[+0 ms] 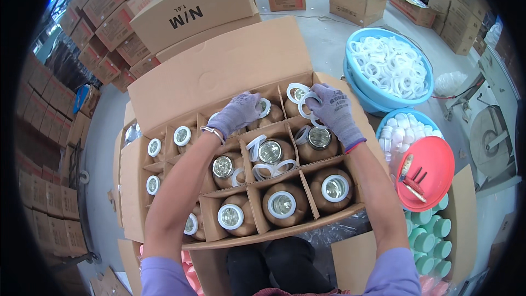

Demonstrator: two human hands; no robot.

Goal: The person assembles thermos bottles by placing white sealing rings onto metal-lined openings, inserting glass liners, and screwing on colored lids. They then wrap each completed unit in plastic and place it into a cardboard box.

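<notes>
- Gripping, with the curled fingers of the right hand (332, 108), a loose white ring (307, 98); held tilted, not flat, over the far right part of the divided carton (219, 60).
- Note, just left of those fingertips, a ringed bottle neck (298, 94), well within that hand's side.
- Note, below the right hand and toward the body, a bare bottle neck (319, 138), upright in its compartment; nearer to the right hand than to the left.
- Reaching, with bent fingers of the left hand (241, 111), to another collared neck (264, 108) just to the right; cannot tell whether gripping.
- Record no long axis for the ring, being round.
</notes>
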